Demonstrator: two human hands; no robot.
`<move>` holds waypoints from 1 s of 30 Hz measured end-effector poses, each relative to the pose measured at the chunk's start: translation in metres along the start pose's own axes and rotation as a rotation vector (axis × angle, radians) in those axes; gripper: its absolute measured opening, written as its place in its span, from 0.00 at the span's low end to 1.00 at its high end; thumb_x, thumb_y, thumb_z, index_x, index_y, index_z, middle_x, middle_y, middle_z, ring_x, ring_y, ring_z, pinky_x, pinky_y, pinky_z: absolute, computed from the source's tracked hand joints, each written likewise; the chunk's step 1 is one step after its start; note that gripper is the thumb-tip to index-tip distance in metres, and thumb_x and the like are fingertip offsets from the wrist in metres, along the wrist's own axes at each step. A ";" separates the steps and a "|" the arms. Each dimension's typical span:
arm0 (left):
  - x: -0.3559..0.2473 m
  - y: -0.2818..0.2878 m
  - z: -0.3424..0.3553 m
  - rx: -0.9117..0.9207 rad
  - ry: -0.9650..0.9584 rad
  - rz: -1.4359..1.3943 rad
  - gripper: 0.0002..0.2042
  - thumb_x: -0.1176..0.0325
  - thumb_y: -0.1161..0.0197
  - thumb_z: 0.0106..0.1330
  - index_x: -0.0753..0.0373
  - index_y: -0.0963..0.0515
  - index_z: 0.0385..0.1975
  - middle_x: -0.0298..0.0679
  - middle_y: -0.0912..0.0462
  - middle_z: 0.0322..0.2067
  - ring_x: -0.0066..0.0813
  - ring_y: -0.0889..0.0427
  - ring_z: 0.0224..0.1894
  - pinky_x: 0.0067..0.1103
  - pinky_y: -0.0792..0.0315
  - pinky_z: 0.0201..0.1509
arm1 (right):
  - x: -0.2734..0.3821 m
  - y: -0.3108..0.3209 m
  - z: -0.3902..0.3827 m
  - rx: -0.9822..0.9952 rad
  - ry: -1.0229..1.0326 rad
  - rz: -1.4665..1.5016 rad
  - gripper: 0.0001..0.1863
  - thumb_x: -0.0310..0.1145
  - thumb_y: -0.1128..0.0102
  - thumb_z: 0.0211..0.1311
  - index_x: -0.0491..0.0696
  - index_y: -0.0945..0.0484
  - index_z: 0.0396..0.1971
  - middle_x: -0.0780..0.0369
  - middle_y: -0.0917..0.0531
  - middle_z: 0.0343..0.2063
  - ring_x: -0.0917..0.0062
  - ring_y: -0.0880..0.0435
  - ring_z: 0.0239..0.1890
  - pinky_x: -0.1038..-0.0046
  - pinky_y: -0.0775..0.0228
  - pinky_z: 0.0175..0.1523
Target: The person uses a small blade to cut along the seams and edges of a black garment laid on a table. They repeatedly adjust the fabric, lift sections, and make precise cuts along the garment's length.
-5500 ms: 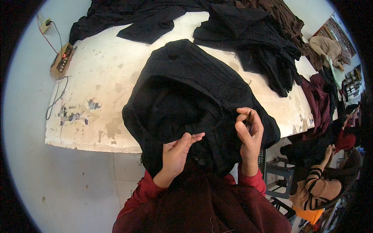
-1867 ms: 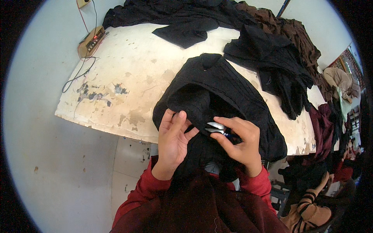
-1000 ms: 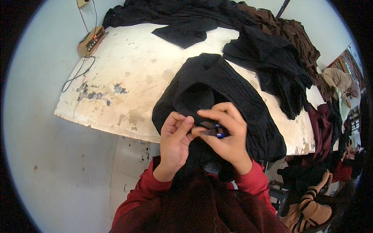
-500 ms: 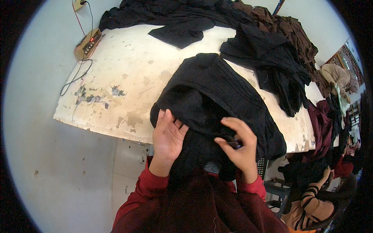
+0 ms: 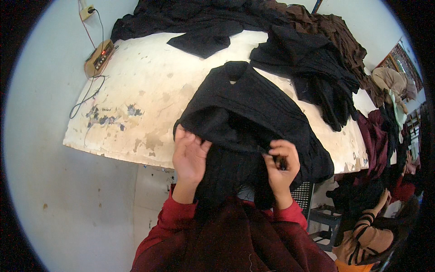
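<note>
- Black garment [image 5: 267, 102]: bunched, opening toward the person; far part on the worktop [image 5: 136, 81], near part hanging over its edge.
- Left hand [image 5: 189, 162]: at the garment's left edge; grip half curled, fingertips at the opening's rim [image 5: 238, 148]. Cannot tell whether cloth is pinched.
- Right hand [image 5: 278, 176]: at the garment's right side; grip nearly closed, small dark tool [image 5: 283, 162] within, partly hidden. Blurred.
- Beyond the garment: black cloth [image 5: 308, 59], brown cloth [image 5: 337, 36].
- Far left of the garment: control box [image 5: 99, 58], red light lit.
</note>
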State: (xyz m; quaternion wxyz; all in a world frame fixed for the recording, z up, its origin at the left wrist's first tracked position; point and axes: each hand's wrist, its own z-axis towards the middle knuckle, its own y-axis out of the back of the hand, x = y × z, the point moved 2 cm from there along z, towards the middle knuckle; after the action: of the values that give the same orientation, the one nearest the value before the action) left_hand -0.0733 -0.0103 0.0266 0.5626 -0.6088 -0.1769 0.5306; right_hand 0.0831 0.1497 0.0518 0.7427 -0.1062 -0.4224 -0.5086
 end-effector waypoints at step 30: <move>-0.208 -0.182 0.132 0.515 -1.595 1.809 0.10 0.63 0.38 0.67 0.62 0.18 0.41 0.32 0.16 0.32 0.14 0.24 0.27 0.13 0.30 0.32 | 0.022 0.097 0.144 -0.069 0.614 -0.467 0.15 0.40 0.26 0.47 0.48 0.24 0.22 0.62 0.22 0.17 0.72 0.23 0.17 0.73 0.33 0.25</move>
State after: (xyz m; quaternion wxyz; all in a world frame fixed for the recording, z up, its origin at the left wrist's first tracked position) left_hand -0.1929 -0.0582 0.3045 -0.1686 0.1104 0.1239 0.9716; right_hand 0.0925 0.2641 0.1839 0.6949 0.1252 -0.1757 -0.6859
